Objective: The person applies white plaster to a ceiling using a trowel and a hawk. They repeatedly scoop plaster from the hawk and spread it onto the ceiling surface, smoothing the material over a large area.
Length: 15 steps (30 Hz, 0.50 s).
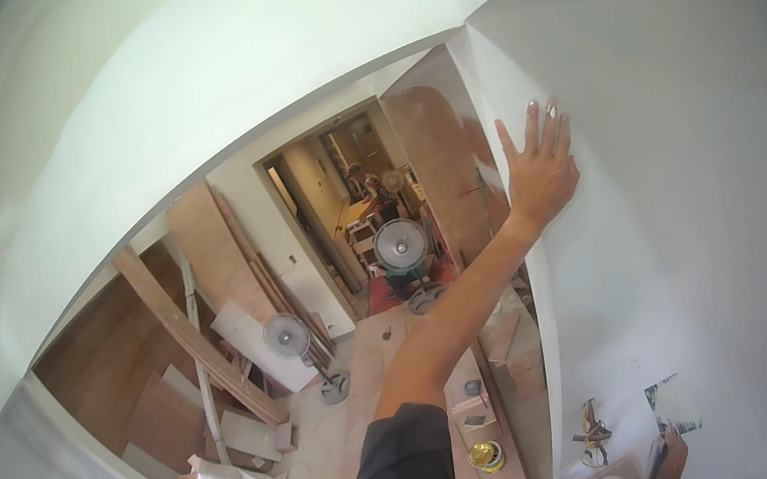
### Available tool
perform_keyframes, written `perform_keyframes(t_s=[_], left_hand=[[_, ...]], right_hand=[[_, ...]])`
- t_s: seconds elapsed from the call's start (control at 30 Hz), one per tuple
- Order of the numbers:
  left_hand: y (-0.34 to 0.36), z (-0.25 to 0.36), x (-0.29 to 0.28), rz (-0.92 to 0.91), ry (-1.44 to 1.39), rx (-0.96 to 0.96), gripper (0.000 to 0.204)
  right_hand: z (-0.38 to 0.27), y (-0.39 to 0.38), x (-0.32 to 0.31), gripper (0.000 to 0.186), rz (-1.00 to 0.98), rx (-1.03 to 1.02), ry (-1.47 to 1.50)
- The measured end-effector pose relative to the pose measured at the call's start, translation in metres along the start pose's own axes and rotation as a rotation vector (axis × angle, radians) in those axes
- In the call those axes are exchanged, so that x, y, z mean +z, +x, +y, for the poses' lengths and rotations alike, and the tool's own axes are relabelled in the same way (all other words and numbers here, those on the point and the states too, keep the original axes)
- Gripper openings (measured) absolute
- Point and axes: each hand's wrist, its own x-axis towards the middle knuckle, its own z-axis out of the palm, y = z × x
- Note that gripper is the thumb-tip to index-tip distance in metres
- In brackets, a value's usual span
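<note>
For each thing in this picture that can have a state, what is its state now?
left hand: open, fingers spread, flat against the white wall.
right hand: not in view.
door: open, swung back beside the wall corner.
pedestal fan: upright on the floor; running or not, cannot tell.
second fan: upright in the doorway.
paint can: open, lid off.
wooden boards: leaning against the wall.

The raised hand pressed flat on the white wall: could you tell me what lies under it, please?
Under the left hand only the smooth white plastered wall shows, beside its corner edge. The patch beneath the palm is covered and cannot be seen.
</note>
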Motion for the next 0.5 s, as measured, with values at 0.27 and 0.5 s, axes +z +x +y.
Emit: perform_keyframes(t_s=[0.27, 0.5], left_hand=[[0.013, 0.047, 0.005, 0.035, -0.060, -0.003, 0.056], [0.050, 0.101, 0.032, 0.279, -0.089, -0.096, 0.046]], right_hand=[[0.044, 0.050, -0.040, 0.031, -0.382, 0.341, 0.095], [0.008, 0.056, -0.032, 0.035, -0.187, 0.499, 0.062]])
